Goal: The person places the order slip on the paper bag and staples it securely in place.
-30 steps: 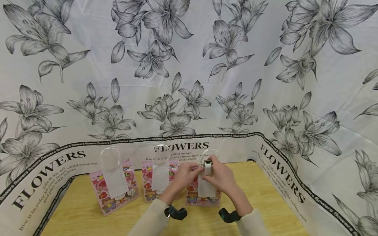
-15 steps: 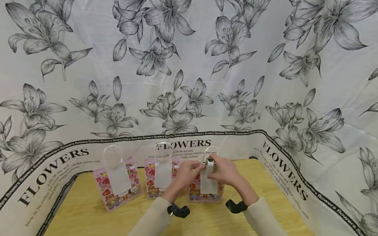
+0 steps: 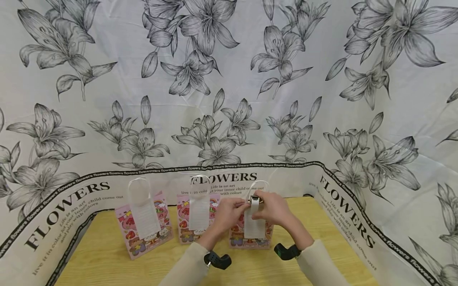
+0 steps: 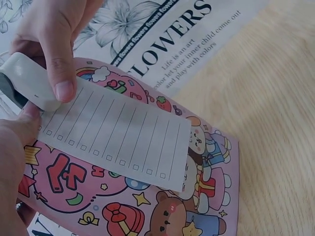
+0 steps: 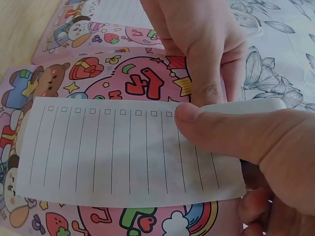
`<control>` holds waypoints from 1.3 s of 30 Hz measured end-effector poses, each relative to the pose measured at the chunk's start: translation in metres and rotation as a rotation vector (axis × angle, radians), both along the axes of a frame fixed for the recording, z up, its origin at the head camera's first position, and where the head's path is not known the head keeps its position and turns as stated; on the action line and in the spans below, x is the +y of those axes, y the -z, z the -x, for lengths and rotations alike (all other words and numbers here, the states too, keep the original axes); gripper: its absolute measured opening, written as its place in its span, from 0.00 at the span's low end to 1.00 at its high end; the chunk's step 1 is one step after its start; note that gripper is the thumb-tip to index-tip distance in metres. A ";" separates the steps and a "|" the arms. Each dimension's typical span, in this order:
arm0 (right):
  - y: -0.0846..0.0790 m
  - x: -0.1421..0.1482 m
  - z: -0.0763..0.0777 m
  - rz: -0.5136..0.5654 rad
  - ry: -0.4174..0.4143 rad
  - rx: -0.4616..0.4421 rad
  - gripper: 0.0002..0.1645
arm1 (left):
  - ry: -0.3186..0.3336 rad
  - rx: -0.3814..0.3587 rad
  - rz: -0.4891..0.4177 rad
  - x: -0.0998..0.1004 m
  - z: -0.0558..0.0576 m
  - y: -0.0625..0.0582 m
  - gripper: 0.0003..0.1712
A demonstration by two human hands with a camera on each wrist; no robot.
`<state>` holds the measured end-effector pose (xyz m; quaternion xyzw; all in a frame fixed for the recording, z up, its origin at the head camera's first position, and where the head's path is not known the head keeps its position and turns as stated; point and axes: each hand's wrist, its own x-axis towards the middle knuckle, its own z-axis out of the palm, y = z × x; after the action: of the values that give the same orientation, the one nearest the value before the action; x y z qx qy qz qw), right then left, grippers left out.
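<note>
At the right-hand pink cartoon gift bag point(image 3: 234, 238), both hands work along the top edge. My right hand point(image 3: 275, 208) grips a small white stapler point(image 4: 32, 81), its thumb lying along the top of a lined checklist sheet point(image 4: 118, 128) on the bag's front. The stapler's jaws sit over the sheet's upper end at the bag's mouth. My left hand point(image 3: 229, 210) pinches the bag's top edge and the sheet's corner just beside the stapler, as the left wrist view shows. White rope handles point(image 3: 259, 182) rise behind the fingers.
Two more pink bags, a left bag point(image 3: 130, 250) and a middle bag point(image 3: 184, 236), stand on the yellow wood-grain table point(image 3: 257, 270), each with a lined sheet on its front. A floral cloth point(image 3: 229, 151) hangs behind and along both sides.
Both hands keep their hold at the top of the right-hand bag, with the stapler in the same place. The whole head view has shifted slightly.
</note>
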<state>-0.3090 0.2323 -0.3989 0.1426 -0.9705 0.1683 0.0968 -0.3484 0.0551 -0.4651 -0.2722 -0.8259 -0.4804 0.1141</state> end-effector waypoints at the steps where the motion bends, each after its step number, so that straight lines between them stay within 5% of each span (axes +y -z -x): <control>1: 0.001 0.001 -0.001 0.016 -0.006 -0.002 0.30 | -0.004 0.000 0.005 0.001 -0.001 0.000 0.10; 7: 0.004 0.005 -0.007 0.096 -0.008 -0.024 0.29 | -0.008 0.011 0.020 0.005 -0.005 0.003 0.12; 15: 0.008 0.008 -0.003 0.068 -0.062 0.040 0.33 | -0.018 0.024 0.019 0.006 -0.003 0.002 0.14; 23: 0.013 0.011 -0.002 0.064 -0.092 0.036 0.30 | 0.139 -0.157 -0.083 0.002 -0.007 0.004 0.24; 27: 0.013 0.011 -0.001 0.055 -0.076 0.041 0.31 | 0.168 -0.134 -0.103 0.003 -0.006 0.004 0.30; 31: 0.011 0.009 -0.001 0.050 -0.039 0.009 0.34 | 0.172 -0.094 -0.093 0.002 -0.005 0.003 0.24; 39: 0.002 0.008 0.000 -0.193 -0.072 0.067 0.24 | 0.185 0.101 -0.078 0.001 -0.004 0.003 0.18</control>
<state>-0.3094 0.2399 -0.4009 0.1914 -0.9728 0.0727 0.1089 -0.3440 0.0557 -0.4680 -0.3663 -0.7712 -0.5062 0.1212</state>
